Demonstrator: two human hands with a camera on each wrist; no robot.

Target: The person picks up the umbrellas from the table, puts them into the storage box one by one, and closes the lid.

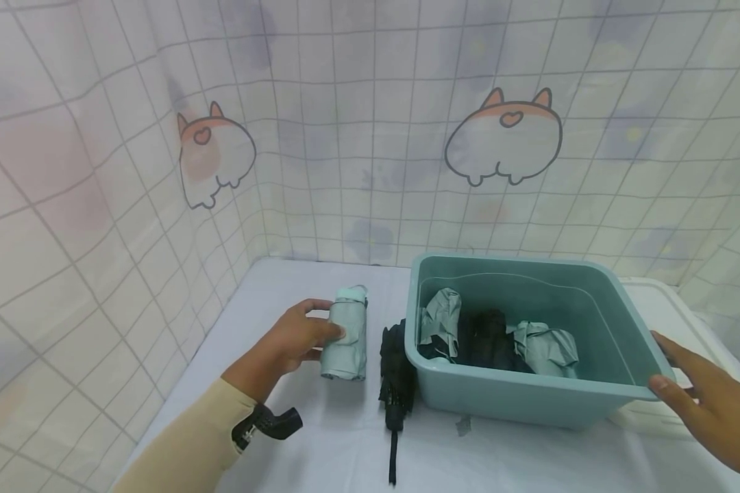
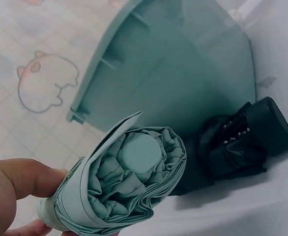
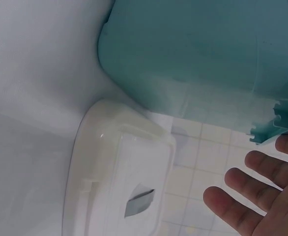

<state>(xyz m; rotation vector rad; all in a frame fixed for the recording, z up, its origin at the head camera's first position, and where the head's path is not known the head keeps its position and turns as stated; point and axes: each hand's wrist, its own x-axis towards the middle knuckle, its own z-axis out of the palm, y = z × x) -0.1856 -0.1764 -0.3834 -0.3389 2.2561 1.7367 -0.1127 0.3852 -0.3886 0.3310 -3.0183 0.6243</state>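
Observation:
My left hand (image 1: 302, 335) grips a folded pale green umbrella (image 1: 347, 335) over the white table, left of the bin. Its rolled end, with a round pale green cap, faces the left wrist camera. Beside it lies a black folded umbrella (image 1: 397, 373), strap toward me, against the side of a teal plastic bin (image 1: 512, 397). At the bin's right end, my right hand (image 1: 715, 404) holds the rim, thumb over the edge and fingers outside. Inside the bin are a pale green folded bundle (image 1: 545, 346), another pale green bundle (image 1: 442, 318) and dark bundles (image 1: 487, 335) between them.
A white plastic lid-like piece (image 3: 124, 172) with a grey latch lies right of the bin, partly behind it. A grid-patterned curtain (image 1: 358, 137) with cartoon animals hangs behind and left of the white-covered table (image 1: 308, 438).

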